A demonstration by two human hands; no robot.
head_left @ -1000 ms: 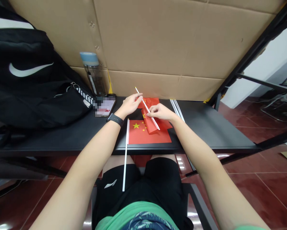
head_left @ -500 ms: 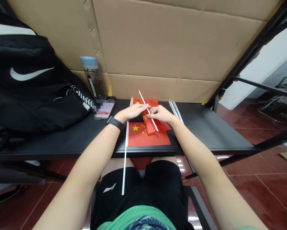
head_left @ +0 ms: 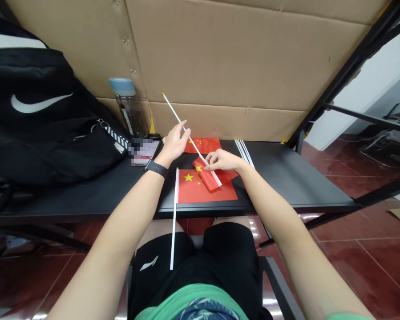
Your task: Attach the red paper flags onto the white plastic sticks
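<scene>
My left hand (head_left: 175,142) grips a thin white plastic stick (head_left: 176,116) that slants up and to the left past my fingers. The stick's lower end runs into a folded red flag with yellow stars (head_left: 205,174), and my right hand (head_left: 222,161) pinches that fabric against the stick. Under the fold lies a flat red flag (head_left: 193,189) with a large yellow star, its white stick (head_left: 174,226) hanging past the table's front edge. Another red flag (head_left: 203,145) lies farther back, partly hidden by the stick.
Several white sticks (head_left: 244,152) lie on the black table (head_left: 286,182) right of the flags. At the left stand a pixelated phone (head_left: 143,152), a clear bottle (head_left: 129,106) and a black backpack (head_left: 36,115). Cardboard (head_left: 220,58) covers the wall behind.
My left hand has moved up and to the left, and the white stick now reaches farther out toward the cardboard. My right hand remains on the folded flag.
</scene>
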